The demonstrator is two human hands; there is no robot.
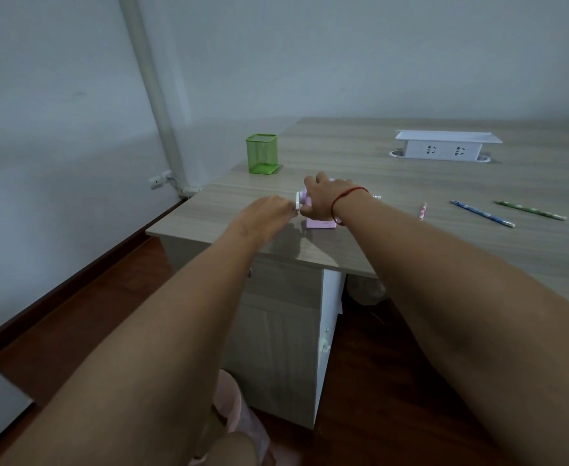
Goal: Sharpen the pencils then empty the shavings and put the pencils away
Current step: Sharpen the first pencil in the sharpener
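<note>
desk: wood-grain top, and all the action sits near its front left corner.
socket box: white, well back on the right, out of play.
waste bin: something pink on the floor, half hidden by the left forearm, looks like where the shavings end up.
pencil holder: green mesh, upright, just behind the sharpener with nothing showing above its rim.
right hand: clamped over the top of the sharpener, fingers curled round the body, pinning it down.
left hand: fingers bunched at the white crank, pinching it by the look of things.
sharpener: pink, standing on the desk with only its base peeking out under the right hand.
pencil in the sharpener: a pale end pokes out past the right wrist. how deep it sits, cannot tell.
loose pencils: blue pencil, green pencil and short pink pencil lie well apart to the right, waiting.
step: first sharpening, i'd say, with plenty left.
risk: the light sharpener sits near the edge, so a hard crank could skid or tip it if the right hand eases off.
risk: overturning could snap the lead.
</note>
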